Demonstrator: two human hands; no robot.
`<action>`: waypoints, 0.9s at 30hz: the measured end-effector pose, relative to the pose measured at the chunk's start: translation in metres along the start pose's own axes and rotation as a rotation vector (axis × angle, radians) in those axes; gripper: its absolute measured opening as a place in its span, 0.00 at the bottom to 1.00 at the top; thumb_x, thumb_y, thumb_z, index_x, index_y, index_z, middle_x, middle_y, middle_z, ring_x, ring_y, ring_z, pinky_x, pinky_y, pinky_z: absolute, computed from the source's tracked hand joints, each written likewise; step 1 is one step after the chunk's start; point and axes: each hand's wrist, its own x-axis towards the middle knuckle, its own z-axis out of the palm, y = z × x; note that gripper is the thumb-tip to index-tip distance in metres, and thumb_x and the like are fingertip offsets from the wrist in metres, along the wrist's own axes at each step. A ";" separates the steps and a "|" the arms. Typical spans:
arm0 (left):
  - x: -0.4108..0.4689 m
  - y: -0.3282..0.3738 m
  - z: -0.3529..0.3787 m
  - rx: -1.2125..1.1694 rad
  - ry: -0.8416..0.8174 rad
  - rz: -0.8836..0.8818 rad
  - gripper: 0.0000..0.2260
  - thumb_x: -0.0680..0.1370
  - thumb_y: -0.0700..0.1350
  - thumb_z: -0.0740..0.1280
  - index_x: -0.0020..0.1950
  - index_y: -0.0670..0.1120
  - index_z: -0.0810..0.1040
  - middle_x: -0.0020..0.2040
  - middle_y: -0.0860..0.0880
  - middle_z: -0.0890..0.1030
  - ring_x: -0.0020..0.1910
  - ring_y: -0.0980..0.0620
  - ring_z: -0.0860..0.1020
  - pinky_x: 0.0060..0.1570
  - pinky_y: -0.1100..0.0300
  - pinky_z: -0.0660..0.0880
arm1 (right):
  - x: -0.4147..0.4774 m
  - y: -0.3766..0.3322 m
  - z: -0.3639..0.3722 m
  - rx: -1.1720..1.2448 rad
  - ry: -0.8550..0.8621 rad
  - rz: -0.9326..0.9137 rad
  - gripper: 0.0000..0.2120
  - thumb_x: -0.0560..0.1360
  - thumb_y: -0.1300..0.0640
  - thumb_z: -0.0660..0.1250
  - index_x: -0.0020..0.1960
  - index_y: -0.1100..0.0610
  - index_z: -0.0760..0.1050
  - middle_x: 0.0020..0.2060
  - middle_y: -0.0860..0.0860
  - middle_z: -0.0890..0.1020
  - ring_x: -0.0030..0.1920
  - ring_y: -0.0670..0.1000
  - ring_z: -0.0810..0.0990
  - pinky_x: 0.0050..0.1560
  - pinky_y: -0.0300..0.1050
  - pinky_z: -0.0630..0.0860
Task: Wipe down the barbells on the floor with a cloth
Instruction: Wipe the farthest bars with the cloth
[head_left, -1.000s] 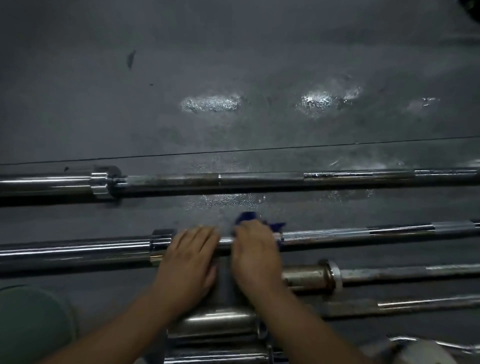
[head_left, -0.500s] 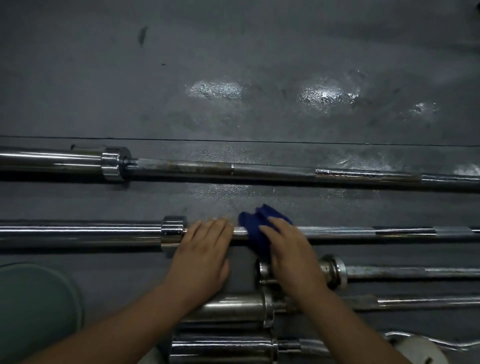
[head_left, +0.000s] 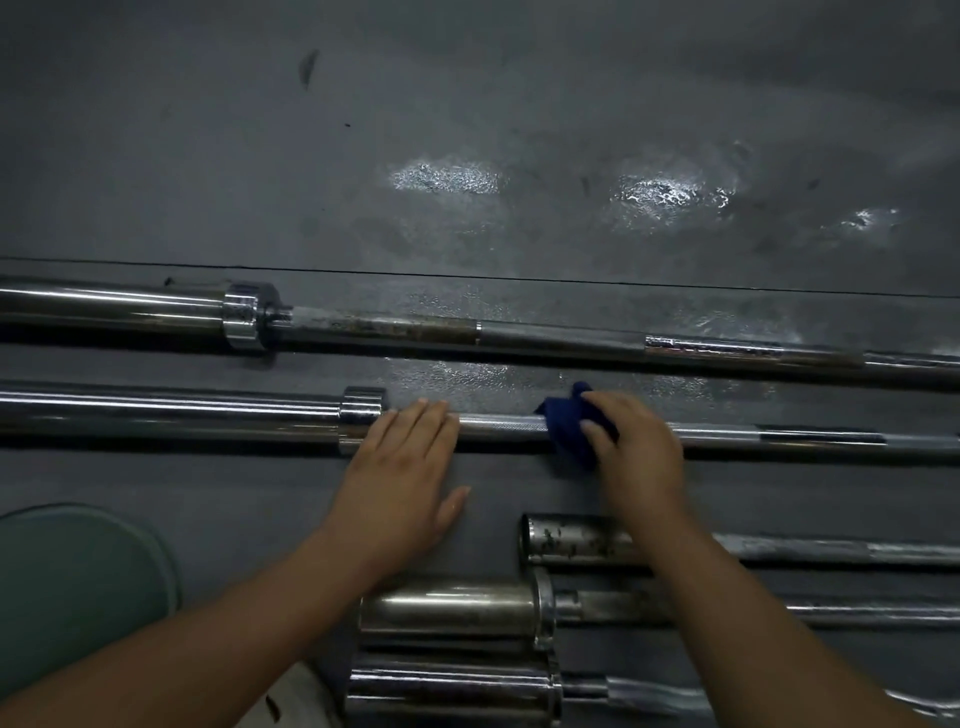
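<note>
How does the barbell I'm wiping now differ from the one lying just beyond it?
The near barbell has a clean, bright shaft; the far barbell shows brown rusty patches next to its collar. The near one has the blue cloth wrapped on it under the right hand, with the left hand resting flat on it; the far one is untouched. Both lie flat on the floor, sleeves to the left.

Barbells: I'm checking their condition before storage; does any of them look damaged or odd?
Yes. The farthest barbell has brown rusty patches on its shaft near the collar, and a near bar's sleeve is pitted with dark spots.
</note>
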 end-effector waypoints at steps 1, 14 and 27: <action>0.000 -0.003 -0.001 0.003 0.007 -0.010 0.32 0.75 0.61 0.55 0.71 0.42 0.72 0.71 0.42 0.73 0.71 0.42 0.70 0.72 0.45 0.64 | 0.001 0.002 0.001 0.044 0.090 0.104 0.16 0.75 0.59 0.69 0.62 0.54 0.79 0.58 0.52 0.81 0.56 0.57 0.79 0.59 0.54 0.74; 0.000 -0.023 0.008 -0.007 0.094 -0.051 0.30 0.71 0.52 0.59 0.71 0.40 0.72 0.70 0.41 0.73 0.72 0.41 0.68 0.74 0.47 0.56 | -0.002 -0.044 0.009 -0.150 0.076 0.080 0.11 0.70 0.60 0.67 0.52 0.52 0.81 0.46 0.52 0.84 0.45 0.57 0.81 0.49 0.50 0.73; -0.004 -0.037 -0.003 -0.040 0.081 -0.088 0.29 0.70 0.50 0.61 0.68 0.41 0.74 0.66 0.41 0.76 0.67 0.41 0.72 0.72 0.48 0.60 | -0.013 -0.049 0.007 -0.129 -0.077 0.018 0.14 0.71 0.58 0.65 0.55 0.51 0.79 0.51 0.49 0.82 0.51 0.54 0.79 0.53 0.49 0.69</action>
